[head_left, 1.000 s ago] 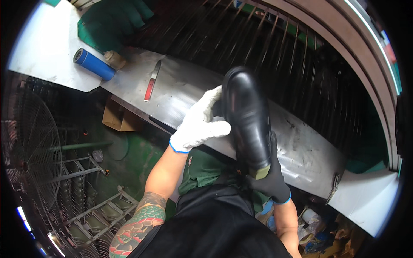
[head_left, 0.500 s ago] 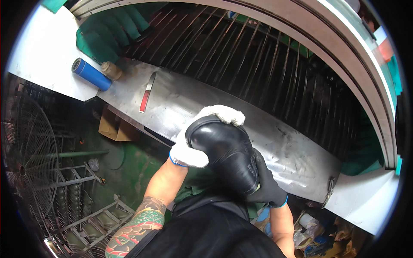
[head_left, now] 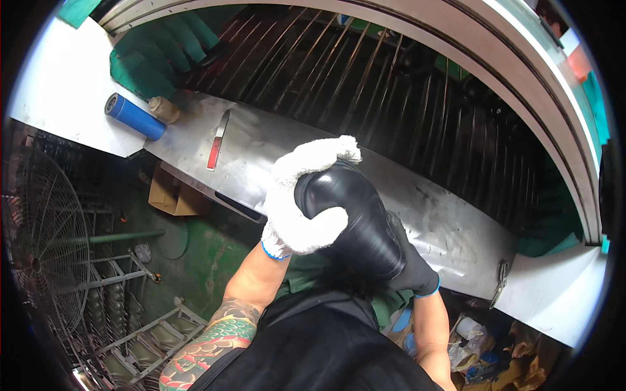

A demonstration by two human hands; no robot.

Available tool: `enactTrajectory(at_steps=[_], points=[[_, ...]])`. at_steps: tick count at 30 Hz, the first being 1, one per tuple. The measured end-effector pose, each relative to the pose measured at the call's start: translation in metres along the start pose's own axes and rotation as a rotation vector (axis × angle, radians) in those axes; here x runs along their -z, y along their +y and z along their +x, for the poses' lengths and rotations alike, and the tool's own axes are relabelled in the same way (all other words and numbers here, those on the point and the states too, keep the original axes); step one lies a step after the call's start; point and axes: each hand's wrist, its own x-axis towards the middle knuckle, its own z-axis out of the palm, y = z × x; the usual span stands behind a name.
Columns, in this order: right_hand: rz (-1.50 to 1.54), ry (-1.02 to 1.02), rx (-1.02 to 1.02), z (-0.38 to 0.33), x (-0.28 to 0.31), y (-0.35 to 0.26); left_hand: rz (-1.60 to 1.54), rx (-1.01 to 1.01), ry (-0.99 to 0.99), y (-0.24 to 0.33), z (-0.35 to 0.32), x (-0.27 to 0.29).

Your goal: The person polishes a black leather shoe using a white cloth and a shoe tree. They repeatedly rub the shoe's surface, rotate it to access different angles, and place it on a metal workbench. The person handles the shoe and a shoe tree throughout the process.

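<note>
Head view: black shoe gripped over metal counter.
Left hand, white glove, clamped on toe; right hand, dark glove, clamped beneath. Blue cylinder, red-handled knife lie apart.

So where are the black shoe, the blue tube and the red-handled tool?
Black shoe [head_left: 355, 215]: head view, on its shiny upper.
Blue tube [head_left: 135, 117]: head view, middle of its side.
Red-handled tool [head_left: 214, 151]: head view, on the red handle.
</note>
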Motion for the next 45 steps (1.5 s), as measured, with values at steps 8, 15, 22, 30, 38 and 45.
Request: enactTrajectory(at_steps=[8, 15, 22, 30, 38, 45], points=[[0.059, 0.116, -0.084, 0.003, -0.01, -0.005, -0.239, 0.414, 0.226, 0.005, -0.037, -0.031], [-0.362, 0.413, 0.152, 0.011, -0.063, -0.033, 0.11, 0.657, 0.005, 0.006, -0.131, -0.039], [0.494, 0.521, -0.182, 0.031, -0.058, -0.014, -0.625, 0.977, 0.306, 0.032, -0.145, 0.017], [-0.027, 0.548, -0.097, 0.085, -0.037, 0.019, -0.548, 0.991, 0.189, 0.034, -0.15, 0.024], [0.651, 0.205, -0.503, 0.048, -0.039, -0.016, -0.634, 1.095, 0.297, 0.035, -0.139, 0.024], [0.366, 0.274, -0.558, 0.039, -0.048, -0.026, -0.636, 1.139, 0.43, 0.042, -0.137, 0.002]])
